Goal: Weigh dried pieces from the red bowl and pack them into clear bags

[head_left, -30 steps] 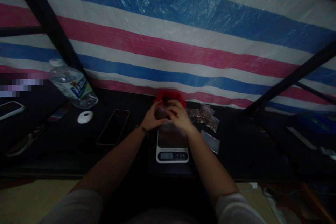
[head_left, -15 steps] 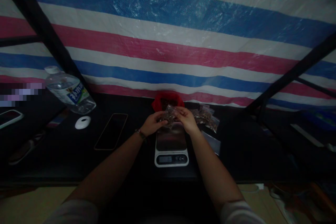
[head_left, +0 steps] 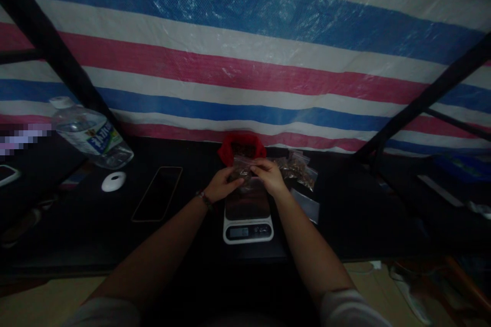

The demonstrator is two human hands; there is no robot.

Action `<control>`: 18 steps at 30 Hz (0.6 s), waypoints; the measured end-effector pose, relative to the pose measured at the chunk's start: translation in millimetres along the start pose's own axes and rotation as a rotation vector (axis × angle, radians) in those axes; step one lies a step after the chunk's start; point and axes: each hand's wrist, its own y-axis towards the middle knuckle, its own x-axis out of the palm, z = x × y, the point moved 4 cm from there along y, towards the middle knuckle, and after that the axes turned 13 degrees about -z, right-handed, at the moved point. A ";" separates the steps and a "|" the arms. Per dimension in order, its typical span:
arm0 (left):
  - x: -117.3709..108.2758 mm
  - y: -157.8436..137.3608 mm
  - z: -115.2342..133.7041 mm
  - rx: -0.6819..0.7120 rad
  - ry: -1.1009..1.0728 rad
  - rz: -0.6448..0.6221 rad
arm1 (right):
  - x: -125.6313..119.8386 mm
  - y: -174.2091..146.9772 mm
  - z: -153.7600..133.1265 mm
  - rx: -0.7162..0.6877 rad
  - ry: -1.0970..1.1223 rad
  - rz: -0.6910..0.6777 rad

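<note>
A small clear zip bag (head_left: 242, 167) with brown bits in it is held between both hands, over the far end of a white kitchen scale (head_left: 248, 233). My left hand (head_left: 222, 184) grips the bag's left side, thumb in front. At the bag's upper right, the fingers of my right hand (head_left: 270, 176) pinch its edge. Just behind stands an opened red bag (head_left: 227, 150) with dark brown contents. Several filled zip bags (head_left: 301, 168) lie to the right of my right hand, and flat clear bags (head_left: 308, 206) rest nearer to me.
On the left are a phone (head_left: 158, 194), a white mouse-like object (head_left: 114, 181) and a large plastic bottle (head_left: 92, 133). Slanted black frame bars (head_left: 414, 102) flank the black table. A striped plastic sheet (head_left: 245, 71) hangs behind it.
The zip bag's top now lies flatter and straighter between my fingers. My view has shifted slightly, so things appear further left.
</note>
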 end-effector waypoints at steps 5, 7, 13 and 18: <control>-1.5 -0.4 9.2 0.036 0.102 0.018 | 0.0 -0.6 1.3 0.005 -0.002 0.026; -3.1 -0.8 13.9 0.066 0.111 0.036 | 1.4 -0.7 -1.5 -0.040 -0.029 0.021; -11.7 -2.7 14.2 0.080 0.012 0.204 | 5.7 -1.9 -4.5 -0.058 -0.078 0.001; -15.2 -1.2 -0.1 0.015 -0.178 0.321 | 9.2 -3.1 0.7 0.018 -0.067 0.011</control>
